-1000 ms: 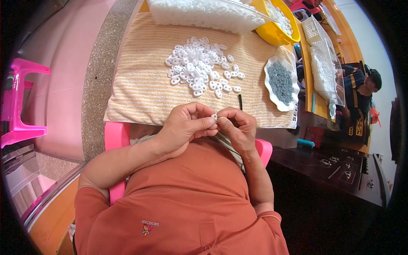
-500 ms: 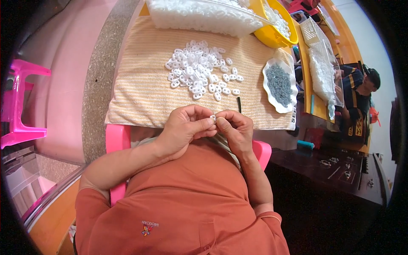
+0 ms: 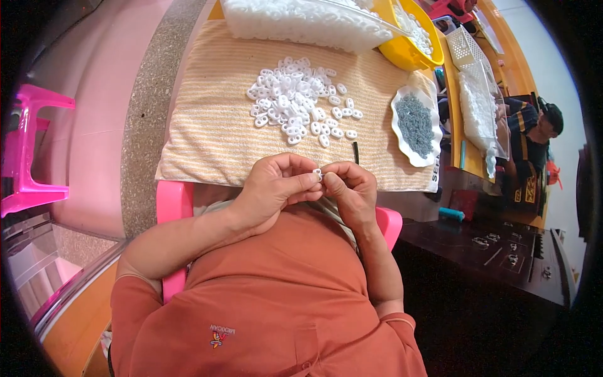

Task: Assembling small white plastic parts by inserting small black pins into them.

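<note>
My left hand point(image 3: 276, 183) pinches a small white oval plastic piece with holes point(image 3: 318, 174) between thumb and fingertips. Against that piece's right side press the closed thumb and forefinger of my right hand point(image 3: 353, 193); whatever they grip is too small and covered to make out. Both hands meet just above my lap at the table's near edge. Beyond them, a loose pile of matching white two-holed pieces point(image 3: 286, 94) lies on a striped towel point(image 3: 213, 119). A thin black stick point(image 3: 356, 152) rests on the towel by my right hand.
To the right stands a scalloped white dish point(image 3: 397, 135) of small grey parts point(image 3: 416, 125). At the back are a clear bin point(image 3: 301, 28) and a yellow basket point(image 3: 402, 55), both holding white pieces. A pink stool point(image 3: 38, 151) stands left. Another person point(image 3: 534, 135) sits far right.
The hands stay together in nearly the same place, with only a slight shift of the fingertips around the white piece. The whole view has moved slightly.
</note>
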A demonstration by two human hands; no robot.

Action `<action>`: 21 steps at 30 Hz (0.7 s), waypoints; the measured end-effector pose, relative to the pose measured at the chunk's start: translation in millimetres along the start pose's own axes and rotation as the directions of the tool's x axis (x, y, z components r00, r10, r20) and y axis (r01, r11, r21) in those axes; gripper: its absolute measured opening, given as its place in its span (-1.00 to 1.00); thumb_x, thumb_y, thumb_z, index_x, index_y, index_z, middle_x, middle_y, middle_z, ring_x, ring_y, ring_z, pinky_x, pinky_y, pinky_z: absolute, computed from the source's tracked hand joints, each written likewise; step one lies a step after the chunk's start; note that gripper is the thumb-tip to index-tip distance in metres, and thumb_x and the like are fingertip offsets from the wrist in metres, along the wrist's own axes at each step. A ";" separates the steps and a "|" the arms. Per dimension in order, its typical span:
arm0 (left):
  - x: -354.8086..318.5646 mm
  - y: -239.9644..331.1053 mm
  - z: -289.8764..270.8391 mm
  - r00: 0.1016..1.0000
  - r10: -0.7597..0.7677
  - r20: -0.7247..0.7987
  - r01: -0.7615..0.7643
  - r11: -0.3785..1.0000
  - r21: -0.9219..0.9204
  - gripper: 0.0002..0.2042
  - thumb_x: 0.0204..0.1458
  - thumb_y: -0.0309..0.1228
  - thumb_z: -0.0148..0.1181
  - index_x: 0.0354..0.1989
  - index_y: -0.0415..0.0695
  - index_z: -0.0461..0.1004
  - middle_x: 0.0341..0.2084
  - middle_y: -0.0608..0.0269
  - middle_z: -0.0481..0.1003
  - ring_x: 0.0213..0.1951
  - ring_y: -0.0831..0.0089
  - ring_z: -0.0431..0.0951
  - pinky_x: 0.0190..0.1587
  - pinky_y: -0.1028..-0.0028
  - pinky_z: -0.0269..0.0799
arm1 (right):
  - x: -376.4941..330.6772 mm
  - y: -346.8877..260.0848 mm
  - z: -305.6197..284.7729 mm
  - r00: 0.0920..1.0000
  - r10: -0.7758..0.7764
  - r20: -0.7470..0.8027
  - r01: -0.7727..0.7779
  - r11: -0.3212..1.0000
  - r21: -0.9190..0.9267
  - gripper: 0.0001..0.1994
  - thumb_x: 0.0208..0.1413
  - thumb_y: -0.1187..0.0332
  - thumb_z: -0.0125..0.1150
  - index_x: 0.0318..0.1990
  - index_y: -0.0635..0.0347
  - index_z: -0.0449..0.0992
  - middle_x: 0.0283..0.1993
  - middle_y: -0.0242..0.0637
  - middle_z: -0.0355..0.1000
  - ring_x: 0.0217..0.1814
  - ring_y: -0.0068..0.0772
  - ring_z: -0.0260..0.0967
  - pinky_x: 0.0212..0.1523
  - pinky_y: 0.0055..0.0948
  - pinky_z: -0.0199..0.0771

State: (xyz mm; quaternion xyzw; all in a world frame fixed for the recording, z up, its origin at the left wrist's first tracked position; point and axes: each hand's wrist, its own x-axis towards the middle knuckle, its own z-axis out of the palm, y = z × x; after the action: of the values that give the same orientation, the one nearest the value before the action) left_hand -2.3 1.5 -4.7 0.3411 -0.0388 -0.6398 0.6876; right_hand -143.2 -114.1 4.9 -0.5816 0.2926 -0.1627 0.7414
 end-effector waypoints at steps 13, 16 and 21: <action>-0.2 -2.9 -1.5 1.000 0.013 -0.019 -0.013 1.000 0.009 -0.85 0.05 -0.58 0.17 -0.20 -0.26 0.43 -0.33 0.20 0.52 -0.31 0.49 0.57 -0.19 0.48 0.60 | -0.3 -2.7 5.0 0.999 0.015 0.052 -0.020 0.995 0.096 -0.88 0.17 0.44 0.13 -0.27 0.34 0.50 -0.31 -0.36 0.49 -0.31 -0.66 0.40 -0.25 -0.65 0.43; 0.4 -6.2 -3.2 0.999 0.020 -0.032 -0.019 0.999 0.028 -0.85 0.05 -0.58 0.17 -0.20 -0.27 0.43 -0.33 0.18 0.52 -0.32 0.48 0.57 -0.20 0.48 0.60 | -1.0 -2.3 6.4 0.999 0.007 0.037 -0.009 0.997 0.080 -0.89 0.16 0.46 0.13 -0.27 0.34 0.51 -0.33 -0.37 0.50 -0.32 -0.67 0.40 -0.27 -0.66 0.43; -1.3 -6.2 0.0 0.998 0.039 -0.052 -0.037 0.998 0.042 -0.85 0.03 -0.61 0.18 -0.22 -0.31 0.41 -0.35 0.19 0.50 -0.34 0.49 0.57 -0.25 0.52 0.59 | -3.8 -5.0 6.9 1.000 -0.024 -0.003 0.023 0.993 -0.119 -0.89 0.15 0.47 0.13 -0.28 0.35 0.51 -0.36 -0.40 0.49 -0.33 -0.70 0.38 -0.28 -0.66 0.41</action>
State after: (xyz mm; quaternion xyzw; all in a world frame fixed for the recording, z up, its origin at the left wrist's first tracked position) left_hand -7.9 3.0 -7.3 0.3712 -0.0400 -0.6165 0.6932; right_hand -141.3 -107.9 11.6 -0.6276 0.2966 -0.1550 0.7030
